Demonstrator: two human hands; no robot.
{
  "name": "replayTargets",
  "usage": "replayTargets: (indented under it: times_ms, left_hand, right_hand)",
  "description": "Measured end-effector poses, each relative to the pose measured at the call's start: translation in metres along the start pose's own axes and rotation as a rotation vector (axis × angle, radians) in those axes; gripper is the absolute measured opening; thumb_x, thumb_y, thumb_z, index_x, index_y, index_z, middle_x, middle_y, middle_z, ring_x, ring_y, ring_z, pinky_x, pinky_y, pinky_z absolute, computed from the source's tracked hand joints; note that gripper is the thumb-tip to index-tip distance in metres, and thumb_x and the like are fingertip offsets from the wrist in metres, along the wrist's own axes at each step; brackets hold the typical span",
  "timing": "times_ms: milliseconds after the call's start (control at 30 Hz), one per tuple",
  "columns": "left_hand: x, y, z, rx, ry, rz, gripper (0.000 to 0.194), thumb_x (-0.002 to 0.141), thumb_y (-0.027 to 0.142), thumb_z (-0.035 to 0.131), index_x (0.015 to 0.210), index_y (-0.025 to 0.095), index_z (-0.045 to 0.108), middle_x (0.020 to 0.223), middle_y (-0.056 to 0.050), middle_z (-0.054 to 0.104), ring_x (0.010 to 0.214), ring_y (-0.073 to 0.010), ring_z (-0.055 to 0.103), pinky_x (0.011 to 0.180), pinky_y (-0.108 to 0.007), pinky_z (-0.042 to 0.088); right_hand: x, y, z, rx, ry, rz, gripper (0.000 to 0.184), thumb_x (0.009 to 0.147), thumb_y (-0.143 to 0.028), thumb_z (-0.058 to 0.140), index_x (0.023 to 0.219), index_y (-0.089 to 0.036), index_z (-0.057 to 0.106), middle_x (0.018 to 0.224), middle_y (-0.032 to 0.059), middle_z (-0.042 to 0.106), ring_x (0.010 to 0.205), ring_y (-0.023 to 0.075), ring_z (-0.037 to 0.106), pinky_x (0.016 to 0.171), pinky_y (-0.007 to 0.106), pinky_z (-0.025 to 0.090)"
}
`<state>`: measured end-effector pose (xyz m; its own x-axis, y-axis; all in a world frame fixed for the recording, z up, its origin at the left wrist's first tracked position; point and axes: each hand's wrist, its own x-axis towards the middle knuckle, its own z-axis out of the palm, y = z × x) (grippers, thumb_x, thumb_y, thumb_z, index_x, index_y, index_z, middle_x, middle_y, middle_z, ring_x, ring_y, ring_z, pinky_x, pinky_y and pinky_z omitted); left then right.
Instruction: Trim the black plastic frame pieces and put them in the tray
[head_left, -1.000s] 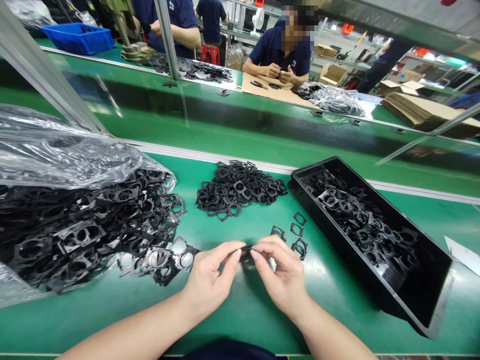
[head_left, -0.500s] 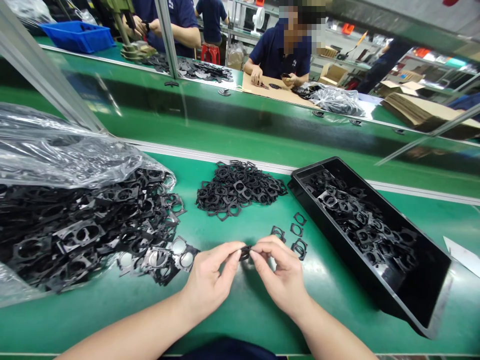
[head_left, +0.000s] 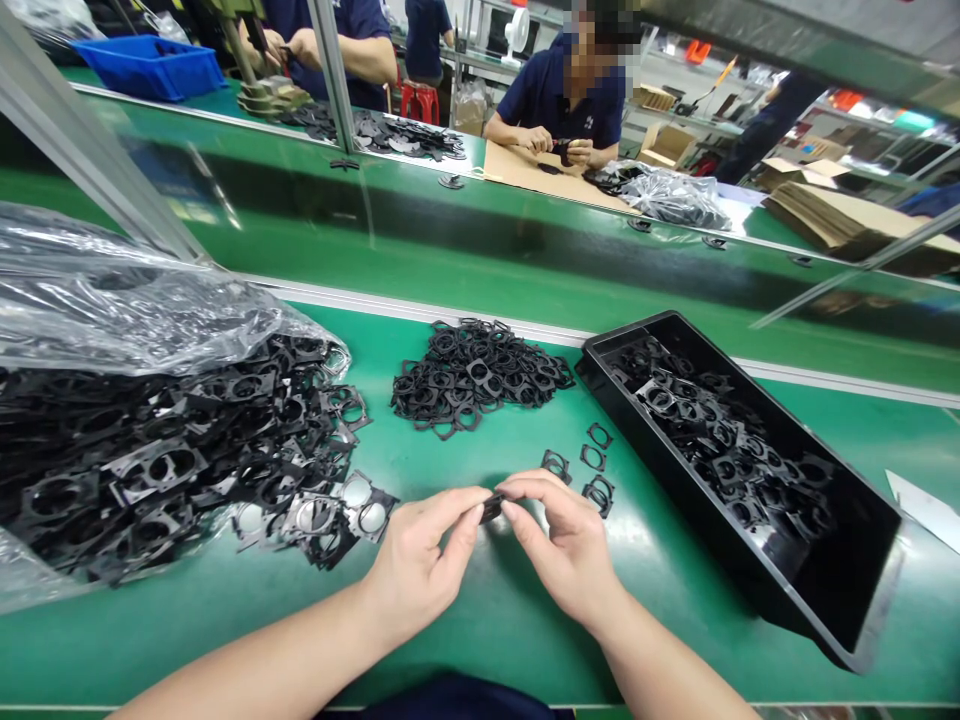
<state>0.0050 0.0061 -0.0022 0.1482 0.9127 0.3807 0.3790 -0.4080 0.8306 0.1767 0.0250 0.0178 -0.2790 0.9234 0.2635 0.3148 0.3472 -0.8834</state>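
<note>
Between my fingertips, over the green table, is a small black plastic part [head_left: 492,507] seen nearly edge-on. My left hand [head_left: 424,548] pinches its left end with thumb and fingers. On its right end, the thumb and fingers of my right hand [head_left: 566,540] are closed. Fingers cover much of the part, so its full outline is hidden. Just beyond my right hand lie several loose black frames [head_left: 598,494] with round openings. Farther back is a heap of similar black frames [head_left: 480,375]. Left of my left hand, black plates with round holes [head_left: 322,515] spill over the table.
A clear plastic bag [head_left: 150,310] covers part of a large pile of black plates at left. On the right stands a black tray [head_left: 750,590] holding more parts. A low green partition [head_left: 465,250] crosses behind; beyond it, a co-worker [head_left: 566,105] handles dark pieces over cardboard.
My hands hold nearly the same place, and the black part between them has tilted slightly. Across the partition, the co-worker's two hands have come together around a dark piece.
</note>
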Motion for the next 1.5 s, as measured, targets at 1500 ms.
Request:
replayTargets:
  times_ms: [1500]
  left_hand:
    - [0.012,-0.002,-0.007,-0.159,-0.349,-0.305,0.017,0.085,0.018,0.053,0.091,0.019,0.069,0.074,-0.001,0.070,0.067,-0.0144,0.064,0.064,-0.023,0.051]
  right_hand:
    - [0.000,0.000,-0.003,-0.034,-0.168,-0.058,0.011,0.086,-0.012,0.053,0.089,-0.017,0.062,0.078,0.0049,0.062,0.071,0.0151,0.058,0.066,0.027,0.047]
